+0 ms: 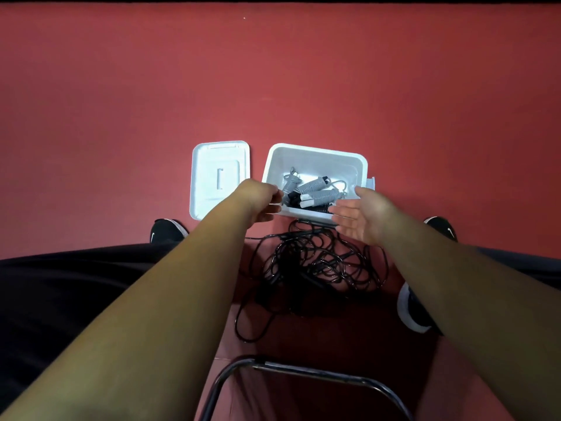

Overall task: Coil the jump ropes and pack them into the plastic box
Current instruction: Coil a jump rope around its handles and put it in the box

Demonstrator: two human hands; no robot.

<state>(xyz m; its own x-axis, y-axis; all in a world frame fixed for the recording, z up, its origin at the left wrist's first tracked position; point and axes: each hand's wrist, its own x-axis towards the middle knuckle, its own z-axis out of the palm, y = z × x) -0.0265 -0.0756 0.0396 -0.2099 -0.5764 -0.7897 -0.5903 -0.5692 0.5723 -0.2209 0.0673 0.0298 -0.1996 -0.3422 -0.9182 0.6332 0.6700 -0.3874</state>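
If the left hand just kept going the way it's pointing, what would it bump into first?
The left hand would likely meet the near left rim of the plastic box first, then the coiled grey ropes inside; depth is unclear.

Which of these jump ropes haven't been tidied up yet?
The black jump ropes: they lie in a loose tangle on the red floor, on the person's side of the plastic box, while the grey jump ropes sit coiled inside it.
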